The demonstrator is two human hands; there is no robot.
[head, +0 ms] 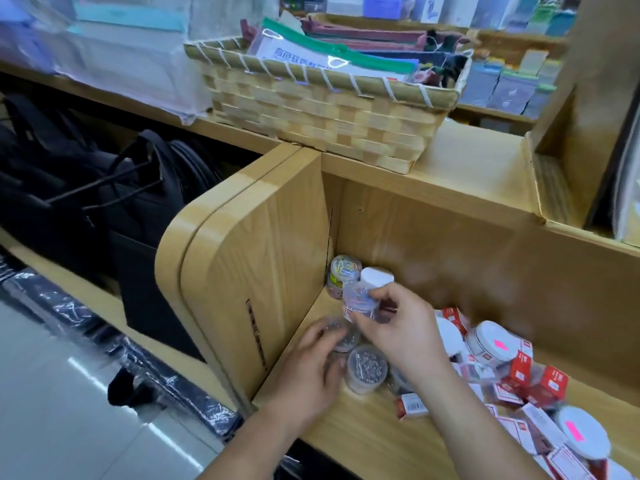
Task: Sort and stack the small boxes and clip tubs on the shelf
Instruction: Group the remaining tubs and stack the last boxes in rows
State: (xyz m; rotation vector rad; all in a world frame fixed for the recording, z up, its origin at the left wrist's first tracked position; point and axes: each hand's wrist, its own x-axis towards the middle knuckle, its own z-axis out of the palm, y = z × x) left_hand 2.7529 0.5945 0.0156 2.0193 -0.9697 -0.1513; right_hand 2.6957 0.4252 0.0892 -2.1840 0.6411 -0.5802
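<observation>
My right hand (pixel 401 327) grips a clear tub of coloured clips (pixel 360 301), tilted, above the left corner of the wooden shelf (pixel 363 441). My left hand (pixel 308 368) closes on a clear tub of silver clips (pixel 341 336) standing on the shelf. Another silver clip tub (pixel 367 368) stands just right of it. In the back corner stand a tub of coloured clips (pixel 344 271) and a white-lidded tub (pixel 377 275). To the right lies a jumble of small red and white boxes (pixel 533 379) and white-lidded tubs (pixel 491 341).
A wooden side panel (pixel 249 271) walls the shelf on the left. A woven basket (pixel 322 109) of zip pouches sits on the ledge above. Black bags (pixel 104 202) fill the bay to the left. The floor (pixel 52 410) lies below left.
</observation>
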